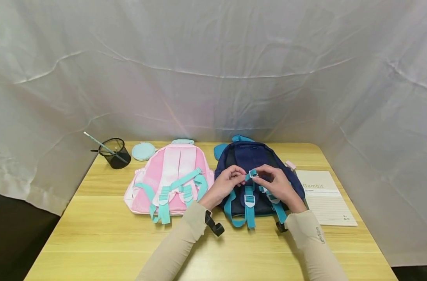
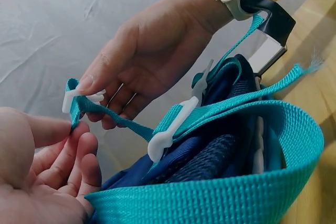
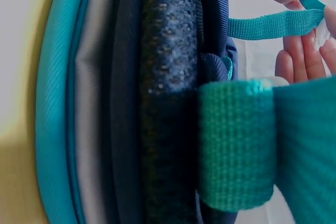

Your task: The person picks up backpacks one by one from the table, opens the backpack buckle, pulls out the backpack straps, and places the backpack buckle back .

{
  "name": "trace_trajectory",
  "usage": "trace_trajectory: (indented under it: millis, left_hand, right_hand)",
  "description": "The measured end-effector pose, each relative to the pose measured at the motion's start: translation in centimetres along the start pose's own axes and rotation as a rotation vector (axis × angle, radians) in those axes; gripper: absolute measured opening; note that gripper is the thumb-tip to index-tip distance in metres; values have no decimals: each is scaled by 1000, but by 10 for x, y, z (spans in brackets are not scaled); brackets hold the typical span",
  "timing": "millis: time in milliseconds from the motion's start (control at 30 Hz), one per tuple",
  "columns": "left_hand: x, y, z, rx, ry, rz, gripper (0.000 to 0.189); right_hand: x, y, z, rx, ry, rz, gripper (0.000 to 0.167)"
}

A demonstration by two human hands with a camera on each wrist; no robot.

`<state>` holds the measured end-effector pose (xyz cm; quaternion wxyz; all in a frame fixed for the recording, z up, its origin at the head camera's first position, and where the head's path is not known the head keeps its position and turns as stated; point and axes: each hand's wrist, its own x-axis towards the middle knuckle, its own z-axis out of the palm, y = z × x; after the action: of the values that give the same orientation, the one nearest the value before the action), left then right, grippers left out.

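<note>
A navy backpack (image 1: 250, 156) with teal straps lies on the table, strap side up. Over its middle, my left hand (image 1: 227, 183) pinches the end of a narrow teal strap (image 2: 126, 121) between thumb and fingers. From the other side my right hand (image 1: 278, 186) holds the white plastic buckle (image 2: 70, 101) through which that strap loops, its thumb against the buckle. In the right wrist view the strap (image 3: 278, 25) stretches from the bag to the fingers. A second white buckle (image 2: 170, 132) sits on a wider teal shoulder strap (image 2: 294, 129) below the hands.
To the left lies a pink backpack (image 1: 171, 156) with mint straps, beside a round mint pouch (image 1: 143, 151). A black mesh pen cup (image 1: 118, 159) holding a pencil (image 1: 97, 141) stands farther left. At the right a notebook (image 1: 327, 207) is partly under the navy bag.
</note>
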<state>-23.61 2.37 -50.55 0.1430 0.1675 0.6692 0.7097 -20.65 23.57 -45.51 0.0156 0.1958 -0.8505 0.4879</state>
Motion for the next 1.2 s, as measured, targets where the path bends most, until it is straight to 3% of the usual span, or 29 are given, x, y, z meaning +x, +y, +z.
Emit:
trace_trajectory:
  millis: [300, 533, 700, 933, 1100, 1200]
  left_hand:
    - [4, -3, 6, -40, 5, 69, 15]
    - [4, -3, 5, -38, 4, 83, 19]
    - [0, -5, 0, 15, 8, 78, 25]
    - [-4, -3, 0, 91, 49, 146, 26]
    - [-2, -6, 1, 102, 55, 163, 26]
    - [-3, -5, 1, 155, 41, 199, 28]
  right_hand:
    - [2, 3, 1, 13, -14, -20, 19]
    - [2, 2, 1, -4, -8, -20, 18]
    - [1, 2, 1, -12, -19, -32, 20]
    - [2, -1, 2, -31, -27, -23, 19]
    - [6, 19, 4, -68, -10, -29, 20]
    - [8, 33, 6, -83, 2, -40, 20]
